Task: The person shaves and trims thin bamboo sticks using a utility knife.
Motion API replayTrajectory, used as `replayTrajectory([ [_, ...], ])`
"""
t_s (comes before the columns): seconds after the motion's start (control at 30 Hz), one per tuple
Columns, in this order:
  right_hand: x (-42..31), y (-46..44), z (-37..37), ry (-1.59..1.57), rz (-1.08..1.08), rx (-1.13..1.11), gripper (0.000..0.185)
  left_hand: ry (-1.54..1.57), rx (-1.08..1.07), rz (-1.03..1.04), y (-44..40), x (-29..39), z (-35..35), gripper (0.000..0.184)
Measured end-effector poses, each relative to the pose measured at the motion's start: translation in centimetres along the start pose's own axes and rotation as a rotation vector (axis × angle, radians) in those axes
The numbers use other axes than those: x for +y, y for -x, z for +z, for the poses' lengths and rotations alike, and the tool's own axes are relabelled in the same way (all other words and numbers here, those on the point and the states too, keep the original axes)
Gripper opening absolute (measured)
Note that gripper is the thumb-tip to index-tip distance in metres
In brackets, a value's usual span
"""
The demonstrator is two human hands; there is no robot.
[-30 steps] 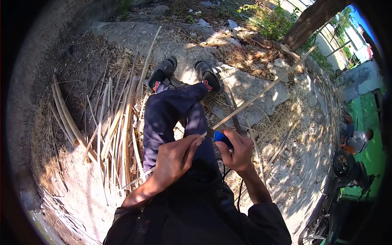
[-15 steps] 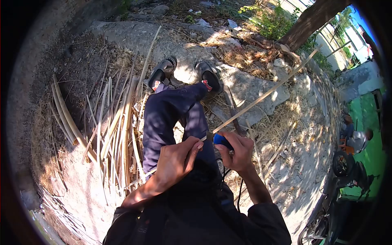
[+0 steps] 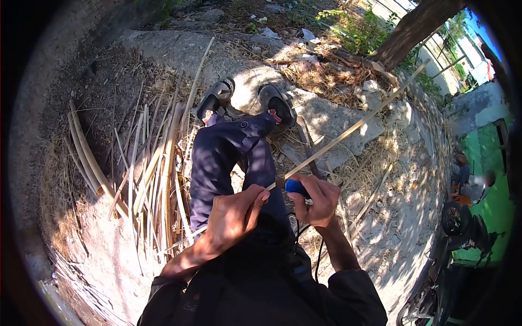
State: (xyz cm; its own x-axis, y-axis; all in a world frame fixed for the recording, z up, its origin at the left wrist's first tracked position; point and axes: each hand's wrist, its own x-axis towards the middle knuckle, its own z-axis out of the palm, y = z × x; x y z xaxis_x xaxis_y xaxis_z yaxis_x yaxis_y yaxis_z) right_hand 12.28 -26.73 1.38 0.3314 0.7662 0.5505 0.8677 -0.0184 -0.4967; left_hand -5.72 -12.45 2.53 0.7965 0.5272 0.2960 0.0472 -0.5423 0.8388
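Observation:
My left hand (image 3: 235,214) is closed, with thumb and fingers pinching a long, pale bamboo strip (image 3: 356,125). The strip runs from below my left wrist, past both hands, up toward the top right. In my right hand (image 3: 319,201) is a knife with a blue handle (image 3: 295,187). Only a small part of its dark blade (image 3: 280,182) shows, against the strip between my two hands. My fingers hide much of the handle. Both hands are above my lap, over dark trousers (image 3: 212,157).
Split bamboo pieces (image 3: 163,174) lie heaped on the ground at left, beside thicker curved poles (image 3: 87,146). A flat rock (image 3: 337,127) and a tree trunk (image 3: 418,32) are ahead. At far right a person (image 3: 476,187) sits near a motorcycle (image 3: 454,217) and a green wall (image 3: 489,146).
My right hand and the knife have shifted very slightly to the right along the strip. The left hand keeps its pinch in nearly the same place.

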Motion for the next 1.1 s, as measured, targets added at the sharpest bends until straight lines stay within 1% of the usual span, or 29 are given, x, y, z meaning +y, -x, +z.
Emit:
replayTrajectory([
  [0.07,0.4,-0.2,-0.1,0.026,-0.002,-0.007,0.025,-0.019,0.006,0.019,-0.2,0.1,-0.2,0.015],
  [0.13,1.3,-0.5,-0.1,0.017,-0.004,0.103,0.026,-0.042,0.015,0.044,0.1,-0.7,-0.2,0.014],
  [0.17,1.3,-0.6,-0.3,0.025,-0.01,0.103,0.026,-0.069,0.022,0.063,0.3,-1.1,-0.2,0.013],
  [0.2,1.3,-0.8,-0.4,0.043,-0.027,0.086,0.026,-0.095,0.006,0.022,0.4,-0.8,-0.7,0.012],
  [0.23,1.1,-0.9,-0.3,0.057,-0.041,0.069,0.025,-0.094,0.008,0.026,0.3,-0.8,-1.0,0.012],
  [0.37,0.8,-1.6,0.3,0.093,-0.071,0.087,0.024,-0.183,0.001,0.006,0.5,-0.5,-2.0,0.012],
  [0.4,1.7,-1.7,0.2,0.09,-0.076,0.087,0.024,-0.204,0.0,-0.009,0.6,-0.4,-2.2,0.012],
  [0.47,5.5,-2.3,-1.0,0.12,0.245,0.327,0.025,-0.201,0.009,-0.011,2.2,-1.5,-2.3,0.012],
  [0.53,9.0,-3.2,-2.5,0.222,0.304,0.354,0.022,-0.172,0.025,-0.009,3.7,-2.5,-2.1,0.012],
  [0.57,10.1,-3.5,-2.7,0.231,0.309,0.358,0.022,-0.165,0.019,-0.003,4.0,-2.7,-2.3,0.012],
  [0.63,12.1,-4.8,-3.1,0.319,0.262,0.293,0.021,-0.2,-0.002,-0.11,4.1,-2.6,-3.0,0.012],
  [0.67,13.2,-5.4,-3.4,0.399,0.246,0.246,0.023,-0.204,-0.017,-0.128,4.1,-2.6,-3.4,0.012],
  [0.77,17.9,-7.2,-3.2,0.476,0.195,0.295,0.028,-0.217,0.033,-0.102,4.6,-3.2,-3.8,0.012],
  [0.8,18.7,-8.1,-2.6,0.389,0.316,0.31,0.031,-0.247,0.055,-0.099,4.8,-3.6,-3.8,0.012],
  [0.83,21.4,-9.0,-3.3,0.408,0.413,0.36,0.035,-0.251,0.065,-0.093,5.5,-4.1,-4.4,0.012],
  [0.87,25.5,-8.7,-5.1,0.426,0.52,0.411,0.039,-0.23,0.027,-0.138,6.6,-4.8,-5.4,0.013],
  [0.9,30.8,-7.0,-6.7,0.462,0.649,0.41,0.044,-0.21,-0.011,-0.185,7.3,-5.2,-6.0,0.014],
  [0.93,36.7,-5.3,-8.1,0.494,0.774,0.403,0.049,-0.203,0.023,-0.242,7.4,-4.2,-6.8,0.02],
  [0.97,41.0,-1.9,-8.9,0.433,0.916,0.31,0.053,-0.209,0.028,-0.249,8.0,-4.8,-7.1,0.02],
  [1.0,49.9,4.1,-9.1,0.457,1.114,0.06,0.051,-0.303,0.051,-0.292,8.9,-5.9,-7.4,0.022],
  [1.03,55.9,9.5,-9.0,0.251,1.314,-0.243,0.06,-0.394,0.077,-0.334,9.5,-6.7,-7.6,0.025],
  [1.07,54.4,11.8,-7.8,0.173,1.504,-0.516,0.062,-0.359,0.114,-0.379,9.4,-7.0,-8.0,0.022],
  [1.1,52.6,13.8,-6.0,0.248,1.42,-0.725,0.061,-0.358,0.127,-0.387,9.1,-7.4,-8.5,0.022],
])
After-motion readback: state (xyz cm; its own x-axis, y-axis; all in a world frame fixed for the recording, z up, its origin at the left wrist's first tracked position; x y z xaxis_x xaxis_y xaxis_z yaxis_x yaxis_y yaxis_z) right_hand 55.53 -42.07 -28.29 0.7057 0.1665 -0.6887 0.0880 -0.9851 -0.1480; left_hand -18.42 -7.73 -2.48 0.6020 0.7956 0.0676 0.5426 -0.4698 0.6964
